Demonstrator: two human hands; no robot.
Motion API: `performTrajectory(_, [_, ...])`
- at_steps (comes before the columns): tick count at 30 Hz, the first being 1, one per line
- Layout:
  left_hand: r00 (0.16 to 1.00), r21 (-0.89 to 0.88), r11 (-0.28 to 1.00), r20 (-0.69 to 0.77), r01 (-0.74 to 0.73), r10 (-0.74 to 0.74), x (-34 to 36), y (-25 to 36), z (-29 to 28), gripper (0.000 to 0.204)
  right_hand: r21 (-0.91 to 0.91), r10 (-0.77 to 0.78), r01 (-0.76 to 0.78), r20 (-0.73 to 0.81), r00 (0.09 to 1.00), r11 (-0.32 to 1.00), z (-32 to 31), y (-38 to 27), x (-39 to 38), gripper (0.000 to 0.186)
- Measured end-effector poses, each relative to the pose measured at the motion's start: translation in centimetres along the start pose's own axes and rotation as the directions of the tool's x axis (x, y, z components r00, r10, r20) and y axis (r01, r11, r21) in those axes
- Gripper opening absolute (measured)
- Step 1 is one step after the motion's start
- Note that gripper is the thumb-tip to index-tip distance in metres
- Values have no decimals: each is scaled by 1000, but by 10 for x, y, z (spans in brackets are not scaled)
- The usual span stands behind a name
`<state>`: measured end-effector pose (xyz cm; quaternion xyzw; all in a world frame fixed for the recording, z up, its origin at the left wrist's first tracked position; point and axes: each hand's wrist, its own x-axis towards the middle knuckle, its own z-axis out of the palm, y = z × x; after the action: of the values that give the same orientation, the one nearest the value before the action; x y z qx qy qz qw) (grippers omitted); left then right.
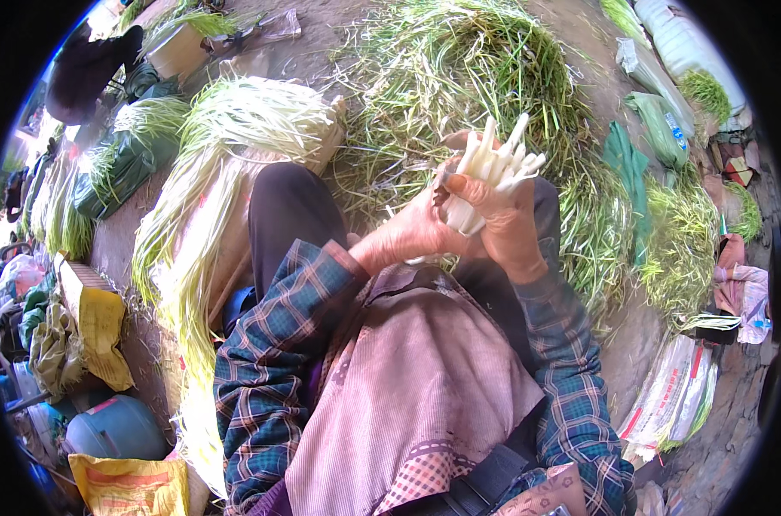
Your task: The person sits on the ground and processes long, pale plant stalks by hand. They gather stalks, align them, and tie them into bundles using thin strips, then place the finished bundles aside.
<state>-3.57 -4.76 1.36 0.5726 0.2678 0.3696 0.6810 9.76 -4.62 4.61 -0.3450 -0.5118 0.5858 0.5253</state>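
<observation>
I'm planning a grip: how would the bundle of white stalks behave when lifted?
The white stalks likely stay fairly stiff, since their ends stick out straight. They may slide apart, as those ends fan out beyond the left hand and right hand. Slender as they are, each is probably light.

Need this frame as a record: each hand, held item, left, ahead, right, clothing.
left hand: against the stalk bundle, partly hidden
right hand: closed around the stalk bundle
held: pale stalks, white ends fanned out
left: long pale-green stalks, heaped
ahead: loose green leaves on the ground
right: white sack
clothing: plaid sleeves, pinkish apron
</observation>
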Motion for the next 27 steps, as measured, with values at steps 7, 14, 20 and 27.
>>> performTrajectory(7, [895,400,916,-393,-42,212,7,-18,30,57,-187,-226,200,-128,966,962,14,-4,1,47])
performTrajectory(14, [917,218,976,-389,3,85,5,-12,21,44,-216,-385,356,-106,917,909,-1,-35,18,35])
performTrajectory(20, [915,7,983,-364,-183,174,3,-20,27,27,-139,-331,321,-57,942,937,3,-26,13,35])
performTrajectory(27, [919,157,964,-300,-216,255,-10,-7,20,41,-39,-334,343,156,930,938,12,-24,16,47])
